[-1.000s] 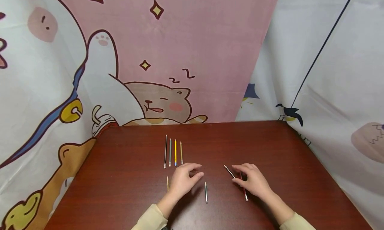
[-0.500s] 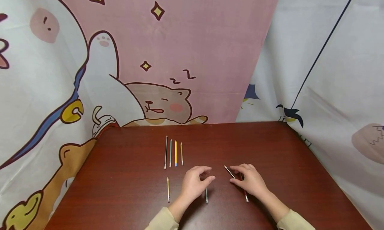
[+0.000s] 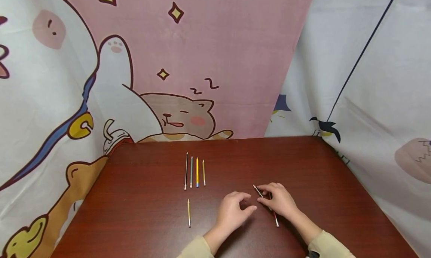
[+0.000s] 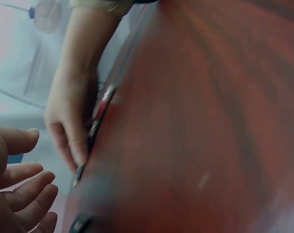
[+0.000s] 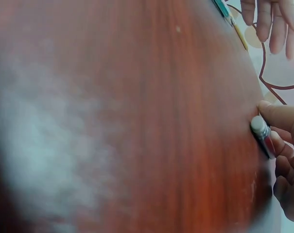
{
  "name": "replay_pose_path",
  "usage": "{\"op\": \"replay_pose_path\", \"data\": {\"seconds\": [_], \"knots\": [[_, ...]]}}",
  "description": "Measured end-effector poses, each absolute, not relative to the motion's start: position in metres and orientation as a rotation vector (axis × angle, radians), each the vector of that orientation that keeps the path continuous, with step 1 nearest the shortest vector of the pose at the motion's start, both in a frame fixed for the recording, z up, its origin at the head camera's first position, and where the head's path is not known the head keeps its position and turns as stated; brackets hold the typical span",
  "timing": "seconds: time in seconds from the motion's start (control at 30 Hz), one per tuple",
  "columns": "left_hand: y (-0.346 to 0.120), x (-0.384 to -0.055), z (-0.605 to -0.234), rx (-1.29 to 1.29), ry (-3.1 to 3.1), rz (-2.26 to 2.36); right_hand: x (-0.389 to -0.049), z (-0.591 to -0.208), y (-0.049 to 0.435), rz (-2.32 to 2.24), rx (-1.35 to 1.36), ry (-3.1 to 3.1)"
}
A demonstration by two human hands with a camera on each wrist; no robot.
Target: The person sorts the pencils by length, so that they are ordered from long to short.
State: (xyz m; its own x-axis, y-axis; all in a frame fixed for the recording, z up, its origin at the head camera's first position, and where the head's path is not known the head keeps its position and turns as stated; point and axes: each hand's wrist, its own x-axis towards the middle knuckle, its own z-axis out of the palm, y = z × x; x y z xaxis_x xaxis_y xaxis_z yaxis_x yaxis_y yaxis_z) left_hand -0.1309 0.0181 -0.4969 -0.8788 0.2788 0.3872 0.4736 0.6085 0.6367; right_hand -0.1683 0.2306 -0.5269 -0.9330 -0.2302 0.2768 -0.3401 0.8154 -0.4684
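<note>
My left hand (image 3: 232,213) hovers over the middle of the table with fingers apart and nothing held; the left wrist view shows its loosely bent fingers (image 4: 35,199). To its right, my right hand (image 3: 281,202) is down at two crossing pencils. Its thumb and fingertips pinch a black pencil (image 3: 257,192) whose point faces up-left. A red pencil (image 3: 275,217) with a white eraser lies partly beneath this hand. In the right wrist view an eraser end (image 5: 258,124) shows beside the thumb. A short green pencil (image 5: 221,8) is hidden behind my left hand in the head view.
Four pencils would be several: a black one (image 3: 186,172), a teal one (image 3: 191,172), a yellow one (image 3: 197,172) and a gold one (image 3: 203,173) stand in a row. Another gold pencil (image 3: 189,213) lies nearer. Printed cloth (image 3: 235,63) surrounds the table (image 3: 144,198).
My left hand has moved right, away from the near gold pencil, covering the green one and approaching my right hand. The black pencil's point has shifted slightly right with my right hand.
</note>
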Motion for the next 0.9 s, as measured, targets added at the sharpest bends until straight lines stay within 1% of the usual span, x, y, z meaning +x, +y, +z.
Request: {"op": "replay_pose_path", "data": {"seconds": [0.3,0.9], "knots": [[0.046,-0.120,-0.506,-0.595,-2.658,-0.960,-0.175,-0.528,0.233,0.830,0.486,-2.747],[0.079,-0.120,-0.520,-0.549,-2.646,-0.875,-0.199,-0.531,0.238,0.889,0.461,-2.750]]}}
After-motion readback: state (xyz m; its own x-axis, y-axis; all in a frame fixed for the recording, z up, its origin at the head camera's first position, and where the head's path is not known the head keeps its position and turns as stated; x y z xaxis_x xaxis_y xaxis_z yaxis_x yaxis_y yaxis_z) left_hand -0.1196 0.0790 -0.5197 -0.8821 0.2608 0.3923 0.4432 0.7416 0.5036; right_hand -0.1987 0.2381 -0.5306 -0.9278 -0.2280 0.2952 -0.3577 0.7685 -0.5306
